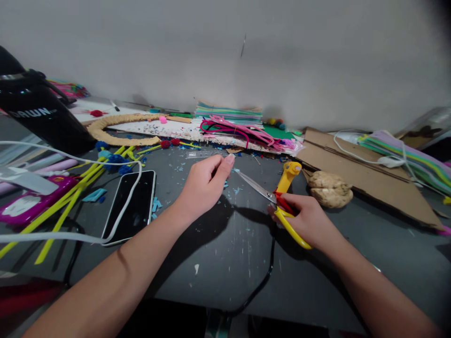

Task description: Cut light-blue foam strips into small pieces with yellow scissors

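Note:
My right hand (299,218) grips a pair of scissors (259,188) by its red and yellow handles. The scissor blades look nearly closed and point left and away from me, their tips close to my left fingertips. My left hand (206,180) is closed in a pinch above the table, thumb against the fingers; anything between them is too small to name. Small light-blue scraps (237,191) lie on the table below the blades. Just behind my right hand stands a yellow glue gun (289,174), its lower part hidden, with a black cord running toward me.
A phone (130,206) with a white cable over it lies left of my left arm. Yellow pipe cleaners (75,192) and a black bottle (42,108) are farther left. A wrinkled tan lump (330,188) and flat cardboard (366,173) sit at right. Pink pipe cleaners (243,131) lie near the wall.

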`<state>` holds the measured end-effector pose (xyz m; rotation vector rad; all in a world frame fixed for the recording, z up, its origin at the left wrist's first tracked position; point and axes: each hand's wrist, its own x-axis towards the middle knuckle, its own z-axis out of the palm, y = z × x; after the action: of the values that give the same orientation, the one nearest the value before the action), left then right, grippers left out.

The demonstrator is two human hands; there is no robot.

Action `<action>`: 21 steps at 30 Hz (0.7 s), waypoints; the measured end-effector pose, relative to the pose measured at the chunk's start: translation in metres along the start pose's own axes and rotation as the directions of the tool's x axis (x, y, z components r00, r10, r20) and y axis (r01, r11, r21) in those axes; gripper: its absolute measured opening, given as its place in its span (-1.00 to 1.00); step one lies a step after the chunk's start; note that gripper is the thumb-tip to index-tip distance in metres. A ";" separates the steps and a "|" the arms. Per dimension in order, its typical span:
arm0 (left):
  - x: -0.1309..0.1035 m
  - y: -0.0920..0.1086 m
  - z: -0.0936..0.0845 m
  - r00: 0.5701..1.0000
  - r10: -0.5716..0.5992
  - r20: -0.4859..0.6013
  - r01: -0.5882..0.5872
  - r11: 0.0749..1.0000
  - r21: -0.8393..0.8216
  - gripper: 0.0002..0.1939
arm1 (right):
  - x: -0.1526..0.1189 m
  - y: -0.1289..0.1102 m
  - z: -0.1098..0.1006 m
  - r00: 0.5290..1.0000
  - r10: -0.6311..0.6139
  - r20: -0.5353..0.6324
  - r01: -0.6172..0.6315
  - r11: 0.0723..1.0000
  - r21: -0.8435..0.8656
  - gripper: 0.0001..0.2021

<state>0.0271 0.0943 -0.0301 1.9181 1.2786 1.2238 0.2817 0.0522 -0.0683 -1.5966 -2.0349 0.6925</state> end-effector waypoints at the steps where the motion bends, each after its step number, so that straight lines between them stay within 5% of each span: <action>1: 0.000 0.000 0.000 1.000 -0.001 0.000 0.001 1.000 -0.002 -0.54 | 0.000 0.000 0.000 1.000 -0.005 -0.003 0.005 1.000 -0.003 -0.84; 21: 0.000 -0.002 0.000 1.000 -0.004 -0.003 0.004 1.000 -0.016 -0.52 | -0.001 -0.003 0.001 0.999 0.039 0.013 -0.040 0.998 0.055 -0.76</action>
<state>0.0268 0.0949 -0.0316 1.9015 1.2700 1.2318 0.2790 0.0509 -0.0674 -1.6088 -1.9804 0.7676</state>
